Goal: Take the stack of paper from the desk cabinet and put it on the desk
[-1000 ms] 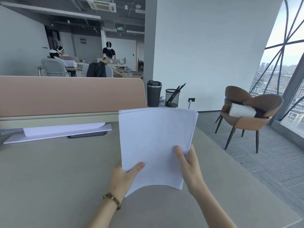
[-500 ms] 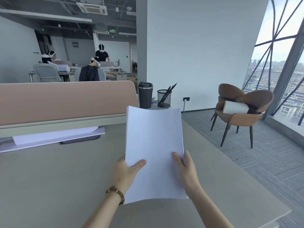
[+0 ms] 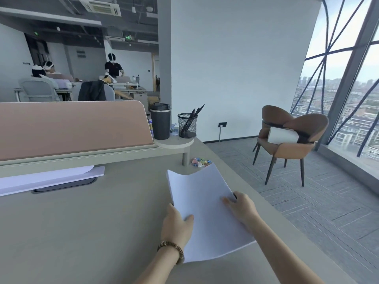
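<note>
A white stack of paper point(image 3: 205, 203) lies low over the beige desk point(image 3: 92, 222), slightly bowed, its far edge curling up. My left hand point(image 3: 177, 224) grips its left edge, thumb on top, a beaded bracelet on the wrist. My right hand point(image 3: 241, 208) holds the right edge, fingers spread across the top sheet. Whether the stack rests fully on the desk I cannot tell. The desk cabinet is out of view.
A pink divider panel point(image 3: 71, 126) runs along the desk's back. A black cup point(image 3: 160, 121) and a mesh pen holder point(image 3: 187, 126) stand on a small round shelf. Coloured clips point(image 3: 200, 161) lie beyond the paper. A white sheet point(image 3: 47, 177) lies at the left. A brown chair point(image 3: 291, 136) stands at the right.
The stack has tipped from nearly upright in front of me down towards the desk surface. Both hands went down with it, keeping their hold.
</note>
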`<state>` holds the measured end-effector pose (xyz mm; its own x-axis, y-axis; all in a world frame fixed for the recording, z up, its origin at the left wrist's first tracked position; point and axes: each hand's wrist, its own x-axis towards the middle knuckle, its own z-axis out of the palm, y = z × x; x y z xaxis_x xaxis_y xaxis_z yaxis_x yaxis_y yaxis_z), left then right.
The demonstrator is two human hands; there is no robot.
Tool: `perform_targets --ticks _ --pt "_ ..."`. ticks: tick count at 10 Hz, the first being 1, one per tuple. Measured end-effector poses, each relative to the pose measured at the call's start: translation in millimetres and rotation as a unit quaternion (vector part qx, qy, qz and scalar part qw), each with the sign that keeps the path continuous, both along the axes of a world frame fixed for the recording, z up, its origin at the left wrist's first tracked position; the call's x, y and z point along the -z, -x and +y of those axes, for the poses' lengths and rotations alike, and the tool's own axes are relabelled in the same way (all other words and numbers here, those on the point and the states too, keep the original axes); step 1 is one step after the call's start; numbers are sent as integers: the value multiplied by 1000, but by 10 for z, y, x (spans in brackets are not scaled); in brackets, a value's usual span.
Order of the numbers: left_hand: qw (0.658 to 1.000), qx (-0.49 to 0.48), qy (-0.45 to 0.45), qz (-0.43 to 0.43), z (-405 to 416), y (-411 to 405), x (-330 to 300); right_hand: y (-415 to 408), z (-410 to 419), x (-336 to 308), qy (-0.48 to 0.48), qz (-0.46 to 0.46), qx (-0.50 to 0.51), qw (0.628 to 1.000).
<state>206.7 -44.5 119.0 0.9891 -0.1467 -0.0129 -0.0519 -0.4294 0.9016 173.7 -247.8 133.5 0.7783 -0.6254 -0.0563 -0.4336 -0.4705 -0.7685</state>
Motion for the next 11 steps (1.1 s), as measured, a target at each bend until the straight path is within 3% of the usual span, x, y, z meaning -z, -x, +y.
perform_targets --ticks 3,6,8,11 --pt "980 2 -163 -117 -604 -449 143 -490 -562 136 66 40 11 997" --pt "930 -37 -332 -154 -795 -656 327 -653 -697 244 161 81 -2 984" --pt "927 -20 -341 -156 -733 -661 295 -598 -570 227 287 80 -2 955" --pt "940 41 -302 -154 -419 -487 -53 -261 -394 -151 275 19 -29 961"
